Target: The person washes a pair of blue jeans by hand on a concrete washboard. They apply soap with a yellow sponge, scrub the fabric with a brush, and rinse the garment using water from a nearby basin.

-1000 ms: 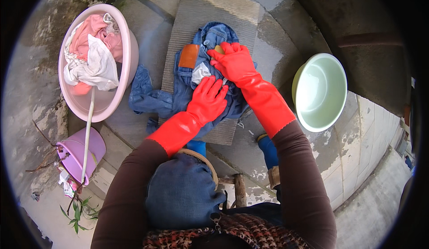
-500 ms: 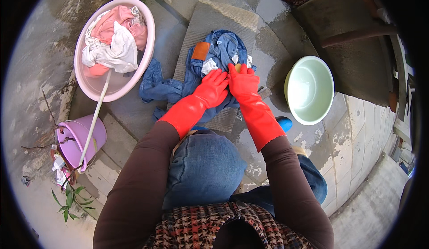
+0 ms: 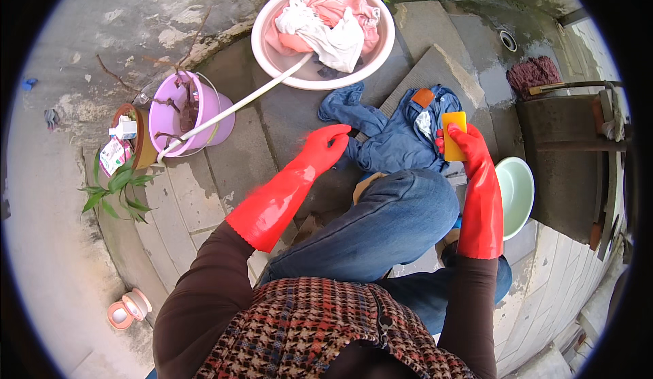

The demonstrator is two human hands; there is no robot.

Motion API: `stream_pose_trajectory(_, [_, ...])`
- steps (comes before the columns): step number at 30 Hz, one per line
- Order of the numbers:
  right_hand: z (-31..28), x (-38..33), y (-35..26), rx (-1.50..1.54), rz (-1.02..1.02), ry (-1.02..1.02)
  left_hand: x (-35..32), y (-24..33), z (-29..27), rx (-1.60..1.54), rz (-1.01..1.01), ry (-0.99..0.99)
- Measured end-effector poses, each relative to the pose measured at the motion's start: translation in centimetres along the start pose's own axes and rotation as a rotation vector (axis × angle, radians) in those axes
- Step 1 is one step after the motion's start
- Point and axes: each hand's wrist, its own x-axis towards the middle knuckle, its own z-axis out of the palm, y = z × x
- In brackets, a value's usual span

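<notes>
Both my hands wear long red rubber gloves. My right hand (image 3: 469,146) is closed round a yellow bar of soap (image 3: 454,149), held upright above the wet blue jeans (image 3: 401,137). The jeans lie bunched over a grey ribbed board (image 3: 469,79), with a brown waistband patch and a white label showing. My left hand (image 3: 325,146) hovers at the left side of the jeans, its fingers curled together. A small dark piece shows at its fingertips; I cannot tell whether the hand holds it.
A pink basin (image 3: 262,59) with pink and white clothes stands beyond my left hand. From it a white pole (image 3: 238,105) slopes to a purple bucket (image 3: 221,117). A potted plant (image 3: 119,185) stands beside the bucket. At right is a pale green basin (image 3: 515,195); a drain (image 3: 507,40) lies far right.
My view has swung left. My hands have come apart: the left has moved off the jeans to the left, and the right has raised the yellow soap above them.
</notes>
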Motion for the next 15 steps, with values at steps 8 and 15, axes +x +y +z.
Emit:
stream_pose_trajectory(8, [23.0,-10.0,-12.2,-0.253,-0.21,-0.27,-4.2,15.0,-5.4,-0.997,-0.033,-0.287])
stream_pose_trajectory(15, [37.3,-12.1,-4.0,-0.812,-0.485,-0.305,-9.9,10.3,-14.4,-1.442,-0.287,0.085])
